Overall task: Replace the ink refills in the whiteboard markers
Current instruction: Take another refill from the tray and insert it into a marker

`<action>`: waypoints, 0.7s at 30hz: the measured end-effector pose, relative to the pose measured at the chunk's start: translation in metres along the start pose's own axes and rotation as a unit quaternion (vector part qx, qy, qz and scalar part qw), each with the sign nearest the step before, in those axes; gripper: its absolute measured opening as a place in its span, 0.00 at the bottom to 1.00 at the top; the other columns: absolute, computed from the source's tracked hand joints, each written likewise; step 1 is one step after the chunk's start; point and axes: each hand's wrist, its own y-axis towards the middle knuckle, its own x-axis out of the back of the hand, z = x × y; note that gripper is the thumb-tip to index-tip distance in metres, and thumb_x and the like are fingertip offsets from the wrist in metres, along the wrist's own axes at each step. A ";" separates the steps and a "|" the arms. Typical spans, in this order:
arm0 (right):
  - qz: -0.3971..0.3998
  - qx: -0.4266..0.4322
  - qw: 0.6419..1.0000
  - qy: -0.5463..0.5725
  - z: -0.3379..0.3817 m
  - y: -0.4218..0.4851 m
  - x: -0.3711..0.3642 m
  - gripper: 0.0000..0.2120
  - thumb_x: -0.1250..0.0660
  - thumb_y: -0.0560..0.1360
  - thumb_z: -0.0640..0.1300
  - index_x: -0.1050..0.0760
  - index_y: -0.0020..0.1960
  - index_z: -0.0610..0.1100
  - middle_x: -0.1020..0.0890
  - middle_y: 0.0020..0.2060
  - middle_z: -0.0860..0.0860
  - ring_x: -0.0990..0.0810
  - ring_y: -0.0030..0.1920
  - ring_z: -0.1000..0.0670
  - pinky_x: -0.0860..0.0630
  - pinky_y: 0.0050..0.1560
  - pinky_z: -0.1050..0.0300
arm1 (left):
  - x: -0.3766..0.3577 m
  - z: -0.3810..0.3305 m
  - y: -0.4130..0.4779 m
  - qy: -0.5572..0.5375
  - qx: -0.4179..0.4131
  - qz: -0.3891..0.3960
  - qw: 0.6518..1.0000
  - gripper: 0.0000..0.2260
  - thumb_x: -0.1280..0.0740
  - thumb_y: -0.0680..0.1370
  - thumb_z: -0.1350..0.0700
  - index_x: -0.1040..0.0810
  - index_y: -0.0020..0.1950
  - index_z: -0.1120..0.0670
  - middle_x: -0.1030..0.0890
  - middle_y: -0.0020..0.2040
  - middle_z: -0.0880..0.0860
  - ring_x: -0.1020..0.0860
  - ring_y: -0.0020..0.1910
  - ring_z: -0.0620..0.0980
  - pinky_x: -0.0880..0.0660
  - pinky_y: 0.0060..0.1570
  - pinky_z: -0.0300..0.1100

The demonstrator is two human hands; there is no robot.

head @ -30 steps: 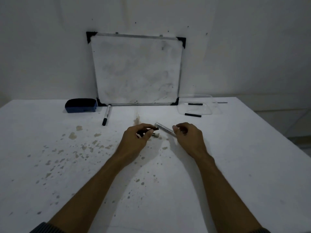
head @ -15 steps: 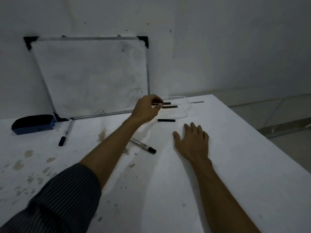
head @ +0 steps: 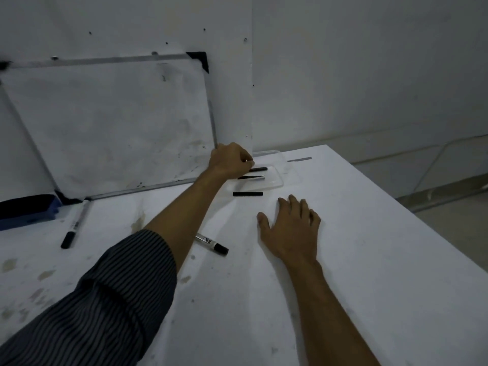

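My left hand (head: pixel 229 162) reaches across to a clear plastic tray (head: pixel 277 180) at the back of the table and pinches one end of a black ink refill (head: pixel 260 169) over it. A second refill (head: pixel 252 177) lies in the tray, and a third (head: pixel 247 193) lies on the table just in front of it. My right hand (head: pixel 290 228) rests flat on the table, fingers spread, holding nothing. A whiteboard marker (head: pixel 212 244) lies partly hidden under my left forearm. Another marker (head: pixel 75 225) lies at the left.
A whiteboard (head: pixel 111 122) leans against the wall behind the table. A blue eraser (head: pixel 26 211) sits at the far left. The white table (head: pixel 369 260) is stained on its left side; its right edge drops off to the floor.
My left hand left the marker on the table and reached to the tray with a black refill. My right hand let go and laid flat. The view swung to the right.
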 end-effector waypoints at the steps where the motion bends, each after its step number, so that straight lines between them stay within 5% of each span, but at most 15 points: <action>1: 0.002 -0.001 1.000 0.003 0.000 0.000 0.001 0.34 0.46 0.78 0.66 0.34 0.76 0.45 0.35 0.78 0.44 0.41 0.79 0.41 0.47 0.75 0.41 | 0.004 0.001 -0.007 -0.016 0.000 -0.007 1.000 0.12 0.28 0.78 0.46 0.12 0.57 0.50 0.12 0.55 0.50 0.17 0.58 0.52 0.24 0.68 0.53; 6: 0.025 -0.002 0.999 0.044 0.003 0.005 0.006 0.32 0.39 0.79 0.62 0.33 0.75 0.43 0.31 0.76 0.45 0.37 0.77 0.44 0.47 0.75 0.43 | 0.031 0.011 -0.071 -0.076 -0.015 -0.027 0.997 0.10 0.29 0.80 0.49 0.13 0.58 0.50 0.14 0.48 0.46 0.18 0.51 0.47 0.23 0.65 0.52; 10: 0.034 0.015 0.993 0.114 0.012 0.005 0.009 0.25 0.35 0.79 0.53 0.31 0.75 0.48 0.26 0.72 0.49 0.31 0.73 0.46 0.44 0.74 0.45 | 0.048 0.030 -0.143 -0.082 -0.029 -0.035 0.996 0.08 0.30 0.81 0.50 0.14 0.58 0.49 0.16 0.48 0.43 0.22 0.42 0.37 0.25 0.51 0.32; 14: 0.024 -0.019 0.996 0.089 0.020 0.020 0.012 0.22 0.34 0.78 0.57 0.26 0.71 0.54 0.25 0.69 0.47 0.30 0.69 0.42 0.39 0.67 0.44 | 0.040 0.053 -0.193 -0.019 0.005 -0.045 0.999 0.10 0.30 0.80 0.47 0.14 0.59 0.45 0.14 0.50 0.47 0.23 0.52 0.50 0.25 0.56 0.47; 21: 0.019 -0.063 0.996 0.068 0.036 0.038 0.006 0.18 0.33 0.76 0.61 0.21 0.63 0.58 0.22 0.62 0.45 0.28 0.64 0.39 0.35 0.63 0.45 | 0.019 0.061 -0.236 0.032 0.003 -0.122 0.992 0.13 0.32 0.81 0.44 0.15 0.62 0.45 0.19 0.49 0.52 0.25 0.51 0.55 0.30 0.51 0.49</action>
